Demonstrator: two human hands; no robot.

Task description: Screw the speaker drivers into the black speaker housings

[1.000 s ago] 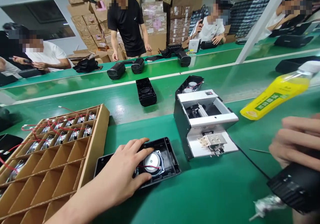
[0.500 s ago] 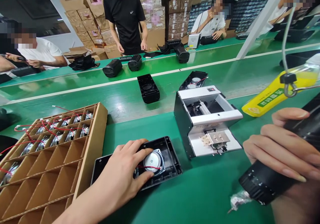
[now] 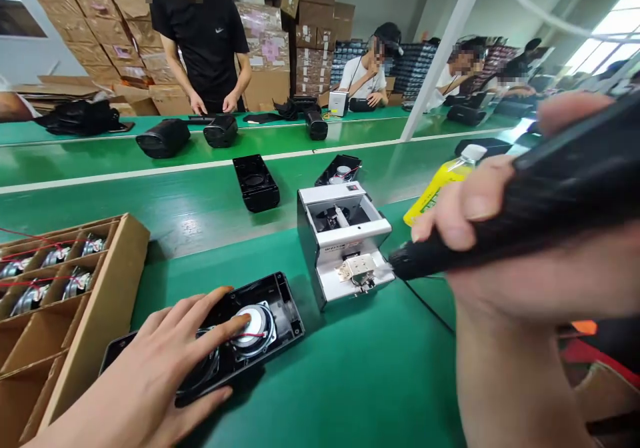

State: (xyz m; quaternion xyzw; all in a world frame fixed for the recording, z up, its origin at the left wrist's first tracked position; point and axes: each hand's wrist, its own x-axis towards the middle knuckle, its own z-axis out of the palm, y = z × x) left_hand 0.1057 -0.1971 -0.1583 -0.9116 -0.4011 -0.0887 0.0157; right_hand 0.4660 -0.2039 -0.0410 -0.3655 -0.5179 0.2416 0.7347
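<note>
My left hand (image 3: 173,348) lies with fingers spread over a black speaker housing (image 3: 289,305), its index fingertip on a round loudspeaker (image 3: 254,327) with a red wire. The thumb reaches past the housing's near edge, and part of a second loudspeaker shows under the fingers. Wrapped round a black electric screwdriver (image 3: 565,161) is my right hand (image 3: 475,208), blurred and close to the camera. The screwdriver's nose points left at the metal front block of a white and black screw feeder (image 3: 345,238). Whether its bit touches the block, I cannot tell.
At left stands a divided cardboard box (image 3: 135,241) with loudspeakers in some cells. Behind the feeder are a black housing (image 3: 260,191) and another with loudspeakers (image 3: 345,168). A yellow bottle (image 3: 433,188) is partly behind my right hand. Co-workers sit and stand across the green bench.
My right hand has brought the screwdriver up and over to the feeder's front. My left hand's fingers have spread, with the thumb off the loudspeaker. The camera view has turned right.
</note>
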